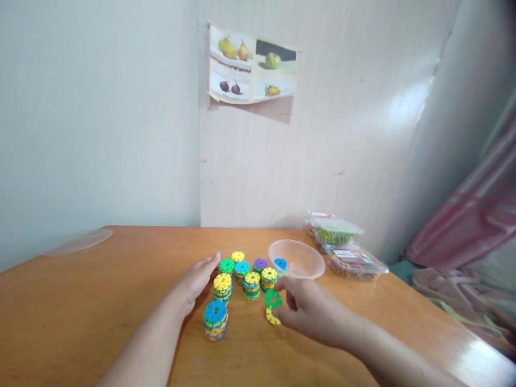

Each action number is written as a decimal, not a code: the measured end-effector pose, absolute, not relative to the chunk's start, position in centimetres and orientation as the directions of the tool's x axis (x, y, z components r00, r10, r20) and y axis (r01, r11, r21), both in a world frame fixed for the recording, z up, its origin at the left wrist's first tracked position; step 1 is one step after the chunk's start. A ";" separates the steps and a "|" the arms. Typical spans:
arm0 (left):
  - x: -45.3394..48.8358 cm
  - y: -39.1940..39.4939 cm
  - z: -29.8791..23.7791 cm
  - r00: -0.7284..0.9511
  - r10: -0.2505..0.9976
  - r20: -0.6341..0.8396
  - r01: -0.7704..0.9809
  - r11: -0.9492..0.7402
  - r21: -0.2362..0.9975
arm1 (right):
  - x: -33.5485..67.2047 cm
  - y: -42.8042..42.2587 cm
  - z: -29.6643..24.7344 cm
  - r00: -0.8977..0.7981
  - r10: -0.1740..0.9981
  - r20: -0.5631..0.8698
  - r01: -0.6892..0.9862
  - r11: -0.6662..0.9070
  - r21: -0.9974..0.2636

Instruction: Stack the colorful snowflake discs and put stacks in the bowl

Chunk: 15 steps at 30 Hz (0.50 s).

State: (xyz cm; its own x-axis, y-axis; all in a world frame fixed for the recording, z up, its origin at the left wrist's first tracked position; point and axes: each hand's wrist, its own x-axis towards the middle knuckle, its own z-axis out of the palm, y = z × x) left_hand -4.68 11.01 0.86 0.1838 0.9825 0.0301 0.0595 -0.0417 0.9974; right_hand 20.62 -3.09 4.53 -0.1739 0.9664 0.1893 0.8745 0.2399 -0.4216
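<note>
Several stacks of colourful notched plastic discs stand on the table. My left hand [201,282] is open beside their left side, near a green-topped stack [227,265] and a yellow-topped stack [222,285]. Closer to me rises a blue-topped stack [216,320]. On the right, the thumb and index finger of my right hand [310,309] close on the edges of a green notched disc [273,299]. A yellow notched disc [272,317] shows just below it, partly hidden by the thumb. Beyond that hand sits a clear plastic bowl [298,260], with a blue-topped stack [280,264] seen at its left side.
Clear lidded packs [357,262] are piled at the table's back right. A translucent lid [80,242] lies at the far left edge. The wooden table [100,301] meets a wall with a fruit picture [253,64]. Pink cloth [463,199] hangs at right.
</note>
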 end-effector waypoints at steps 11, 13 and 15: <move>-4.7 11.1 0.8 0.194 0.981 0.013 0.059 -0.024 0.998 | 25.8 5.6 7.3 0.024 0.980 0.199 0.966 0.029 -0.257; -4.8 11.2 0.6 0.189 0.982 0.027 0.068 -0.040 0.997 | 25.8 6.3 6.8 0.027 0.985 0.168 0.967 0.017 -0.255; -4.8 11.2 0.5 0.192 0.981 0.033 0.069 -0.047 0.997 | 25.6 6.3 6.7 0.036 0.985 0.171 0.959 0.014 -0.283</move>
State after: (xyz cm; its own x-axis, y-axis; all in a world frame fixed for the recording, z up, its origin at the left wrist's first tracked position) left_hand -4.80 11.19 0.50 0.1917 0.9809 0.0332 0.0685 -0.0471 0.9965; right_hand 25.63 6.35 6.73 0.0362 0.9846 0.1709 0.9590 0.0139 -0.2832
